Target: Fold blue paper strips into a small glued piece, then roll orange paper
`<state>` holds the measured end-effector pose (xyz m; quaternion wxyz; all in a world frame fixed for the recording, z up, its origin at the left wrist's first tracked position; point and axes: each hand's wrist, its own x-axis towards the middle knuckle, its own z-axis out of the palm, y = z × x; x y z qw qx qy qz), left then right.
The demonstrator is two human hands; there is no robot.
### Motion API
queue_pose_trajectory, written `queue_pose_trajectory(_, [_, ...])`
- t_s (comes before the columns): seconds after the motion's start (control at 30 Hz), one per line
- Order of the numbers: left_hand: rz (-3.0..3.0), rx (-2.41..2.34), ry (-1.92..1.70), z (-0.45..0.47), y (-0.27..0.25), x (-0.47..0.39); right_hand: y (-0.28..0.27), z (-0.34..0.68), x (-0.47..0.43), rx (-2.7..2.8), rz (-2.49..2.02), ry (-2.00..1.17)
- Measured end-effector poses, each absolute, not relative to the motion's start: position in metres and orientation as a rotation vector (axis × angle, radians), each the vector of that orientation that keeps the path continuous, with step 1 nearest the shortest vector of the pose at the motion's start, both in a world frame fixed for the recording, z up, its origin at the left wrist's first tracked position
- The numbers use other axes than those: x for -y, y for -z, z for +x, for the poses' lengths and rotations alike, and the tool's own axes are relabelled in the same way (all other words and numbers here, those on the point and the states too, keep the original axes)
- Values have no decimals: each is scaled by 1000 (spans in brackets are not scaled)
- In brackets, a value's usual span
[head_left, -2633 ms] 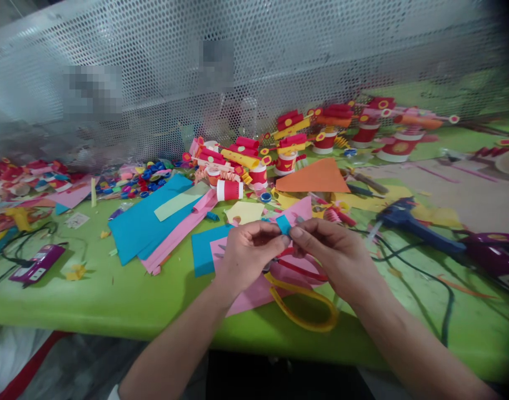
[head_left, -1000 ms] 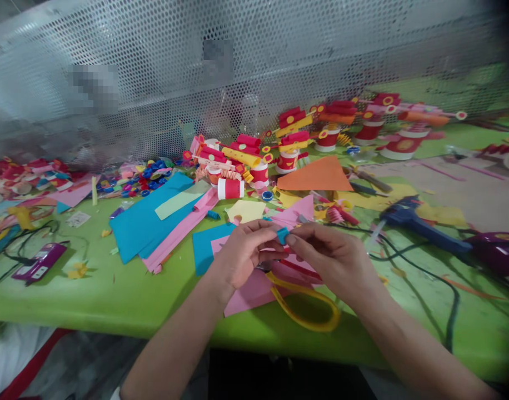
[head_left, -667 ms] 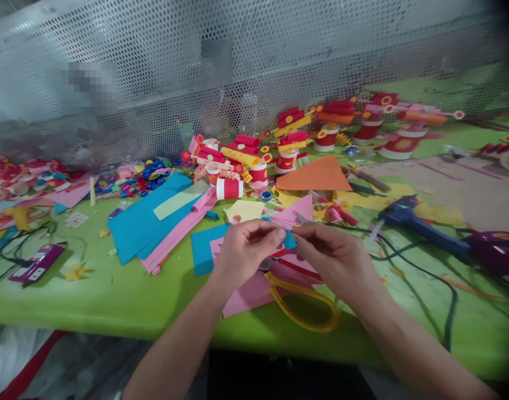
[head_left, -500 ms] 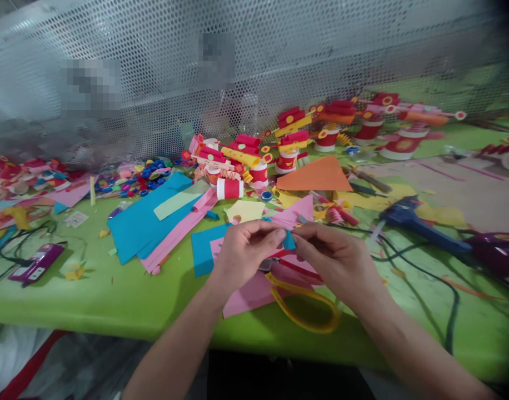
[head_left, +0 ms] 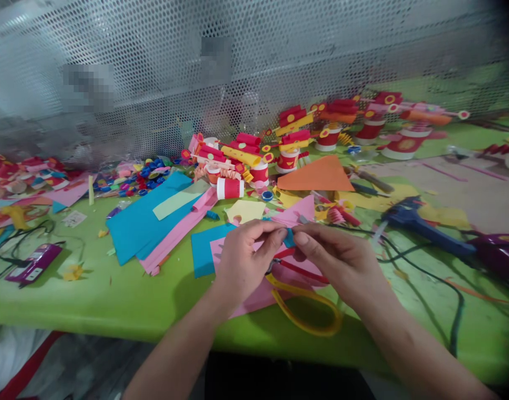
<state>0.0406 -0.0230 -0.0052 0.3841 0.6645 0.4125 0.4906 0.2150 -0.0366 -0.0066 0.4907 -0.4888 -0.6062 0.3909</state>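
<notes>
While left grip point(head_left: 245, 256) and right grip point(head_left: 345, 254) pinch it, blue piece point(head_left: 289, 239) sits between them.

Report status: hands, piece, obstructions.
Left hand, right hand both pinching blue piece. Piece mostly covered by fingers. Scissors close beneath, partly over pink paper.

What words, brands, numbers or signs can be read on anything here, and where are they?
None can be read.
Purple box at left: pale markings, too small and blurred.
White slip beyond it: dark marks, too blurred.
Purple object at right edge: markings too blurred.
Held blue piece: no writing visible.
</notes>
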Motion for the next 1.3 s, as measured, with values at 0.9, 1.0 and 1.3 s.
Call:
queue_pose_trajectory(0.9, [1310, -880, -1225, 41, 4, 19, 6, 212, 36, 1457, -1175, -911])
queue_pose_trajectory(1.0, [1266, -865, -1227, 42, 8, 17, 9, 212, 36, 1443, -1178, -911])
queue_pose_trajectory(1.3, [1117, -801, -1288, 46, 17, 14, 20, 210, 35, 1350, -1237, -772])
